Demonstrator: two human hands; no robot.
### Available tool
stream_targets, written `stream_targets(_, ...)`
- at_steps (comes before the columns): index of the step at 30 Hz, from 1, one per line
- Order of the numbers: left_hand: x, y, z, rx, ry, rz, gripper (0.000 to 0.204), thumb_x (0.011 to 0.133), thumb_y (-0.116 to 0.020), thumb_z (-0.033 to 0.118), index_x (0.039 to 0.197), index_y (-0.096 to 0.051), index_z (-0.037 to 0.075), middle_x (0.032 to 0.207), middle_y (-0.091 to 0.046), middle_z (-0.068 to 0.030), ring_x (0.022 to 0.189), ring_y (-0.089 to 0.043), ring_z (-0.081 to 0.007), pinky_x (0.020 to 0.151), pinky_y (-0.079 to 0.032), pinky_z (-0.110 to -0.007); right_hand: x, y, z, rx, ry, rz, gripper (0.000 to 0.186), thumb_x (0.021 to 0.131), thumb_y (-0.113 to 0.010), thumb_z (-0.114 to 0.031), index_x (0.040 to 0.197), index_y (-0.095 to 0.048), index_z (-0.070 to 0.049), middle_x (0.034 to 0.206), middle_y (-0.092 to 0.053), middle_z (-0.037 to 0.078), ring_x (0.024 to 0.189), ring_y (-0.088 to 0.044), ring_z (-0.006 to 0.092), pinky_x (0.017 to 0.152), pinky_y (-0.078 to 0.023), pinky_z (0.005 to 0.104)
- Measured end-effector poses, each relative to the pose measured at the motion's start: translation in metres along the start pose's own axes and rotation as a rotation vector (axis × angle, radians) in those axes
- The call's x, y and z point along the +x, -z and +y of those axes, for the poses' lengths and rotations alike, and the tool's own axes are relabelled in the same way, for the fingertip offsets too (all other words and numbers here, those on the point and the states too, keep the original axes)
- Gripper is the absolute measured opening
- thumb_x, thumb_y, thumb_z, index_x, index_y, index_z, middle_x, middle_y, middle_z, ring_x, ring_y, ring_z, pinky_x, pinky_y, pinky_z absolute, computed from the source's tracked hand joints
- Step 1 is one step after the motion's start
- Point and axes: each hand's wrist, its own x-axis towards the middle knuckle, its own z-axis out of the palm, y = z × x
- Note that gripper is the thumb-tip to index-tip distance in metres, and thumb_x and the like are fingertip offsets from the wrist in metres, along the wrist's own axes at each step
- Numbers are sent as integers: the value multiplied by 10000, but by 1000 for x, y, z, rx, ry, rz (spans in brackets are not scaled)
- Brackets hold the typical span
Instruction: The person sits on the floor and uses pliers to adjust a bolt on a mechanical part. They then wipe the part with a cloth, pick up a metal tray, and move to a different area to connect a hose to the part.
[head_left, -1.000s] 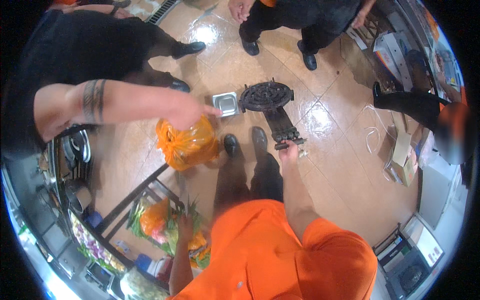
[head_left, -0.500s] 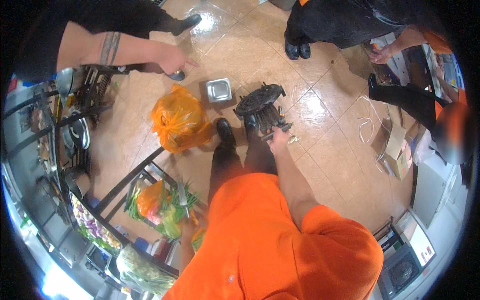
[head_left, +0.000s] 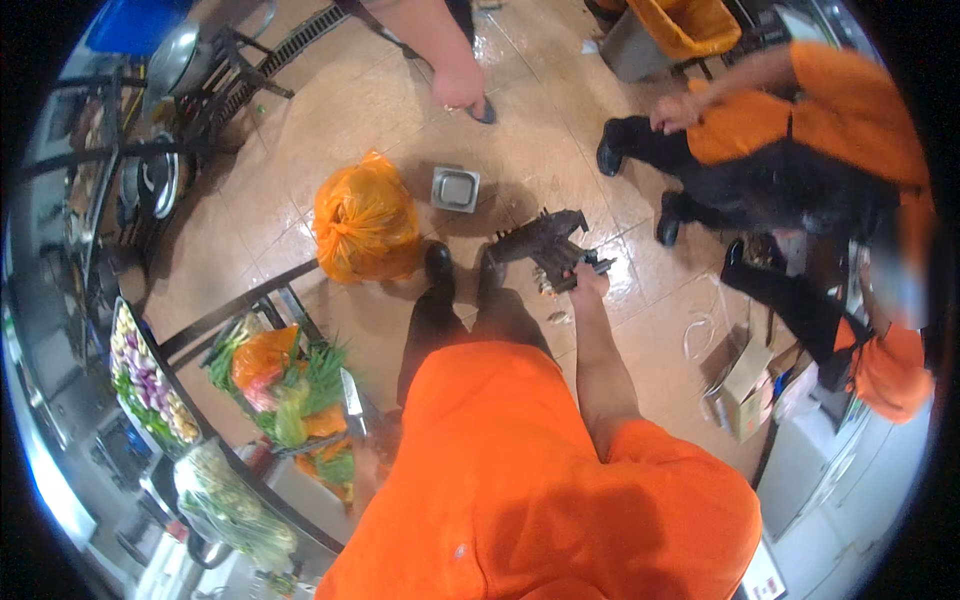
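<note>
My right hand (head_left: 590, 282) is closed round a dark bar on a black stool-like object (head_left: 540, 240) with a flat top and ribbed underside. That object tilts above the floor in front of my shoes; its exact kind is unclear. Low on the left, my left hand (head_left: 368, 462) is closed on a knife (head_left: 352, 400), blade pointing away from me. The hand is partly hidden by my orange shirt. Beside the knife lie green leafy vegetables (head_left: 318, 370), with an orange plastic bag (head_left: 262, 360) among them. A tied orange bag (head_left: 365, 225) and a steel pan (head_left: 456, 188) stand on the floor ahead.
A tray of onions and garlic (head_left: 150, 375) and bagged greens (head_left: 235, 505) are on the left. A person's hand (head_left: 460, 88) reaches in at the top. Other people in orange and black stand at the right, near a cardboard box (head_left: 745, 390). A lined bin (head_left: 645, 45) stands far right.
My view has shifted. The stool-like object has turned, showing its top more edge-on, still in my right hand. The person at the upper right has moved inward. The knife stays in my left hand.
</note>
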Motion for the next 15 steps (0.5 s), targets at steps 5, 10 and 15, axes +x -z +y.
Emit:
stream_targets(5, 22, -42, -16, 65, 73, -112, 217, 1006, -547, 243, 1022, -558, 27, 737, -539, -11, 573, -504, -143, 447, -396, -301, 6, 30, -15, -414, 431, -114, 304, 724, -659, 47, 1012, -563, 17, 846, -643, 130, 630, -633, 258, 436, -511, 355)
stream_targets(10, 73, -25, -16, -22, -175, -313, 234, 1016, -528, 264, 1036, -552, 32, 729, -535, -11, 590, -515, -151, 444, -419, -321, -136, 24, -50, -827, 515, -198, 281, 659, -721, -91, 903, -614, -2, 756, -653, 119, 670, -647, 245, 614, -521, 386)
stream_targets(15, 122, -3, 23, 345, -188, -27, 295, 1022, -493, 308, 1067, -562, 25, 785, -567, -55, 637, -543, -182, 545, -453, -356, -133, 30, -64, -897, 555, -375, 217, 668, -666, -20, 873, -596, 0, 726, -628, 89, 589, -619, 197, 506, -495, 354)
